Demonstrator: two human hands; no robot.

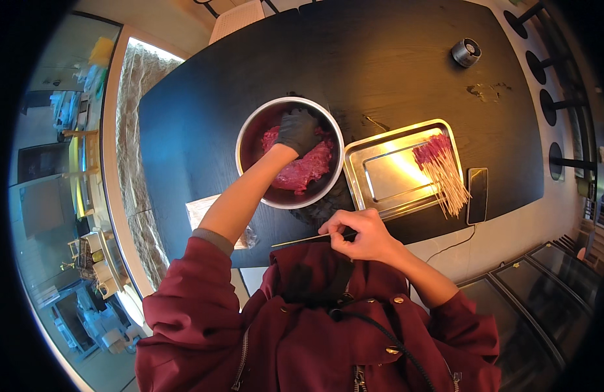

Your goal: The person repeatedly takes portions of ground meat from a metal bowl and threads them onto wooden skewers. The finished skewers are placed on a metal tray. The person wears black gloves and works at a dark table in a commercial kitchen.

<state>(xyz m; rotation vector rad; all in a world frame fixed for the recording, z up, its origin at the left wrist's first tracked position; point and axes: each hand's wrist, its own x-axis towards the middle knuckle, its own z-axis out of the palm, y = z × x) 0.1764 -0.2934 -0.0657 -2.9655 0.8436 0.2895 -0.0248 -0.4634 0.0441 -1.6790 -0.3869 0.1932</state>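
My left hand [298, 131], in a black glove, reaches down into a round metal bowl [241, 152]. Its fingers rest on raw red meat [304, 171], and their tips are hidden, so whether they grip a piece cannot be told. Bare and close to my body, my right hand [358, 232] pinches a thin wooden skewer [299, 240] that points left with no meat visible on it. To the right of the bowl lies a rectangular metal tray [375, 169]. Several meat skewers [444, 176] lie bunched at its right side, meat ends away from me, sticks overhanging the near rim.
A smartphone [477, 196] with a cable lies beside the tray on the black table [204, 122]. A pack of wooden sticks [199, 211] is partly under my left forearm. At the far right stands a small metal cylinder [466, 52]. A chair [238, 20] is beyond the table.
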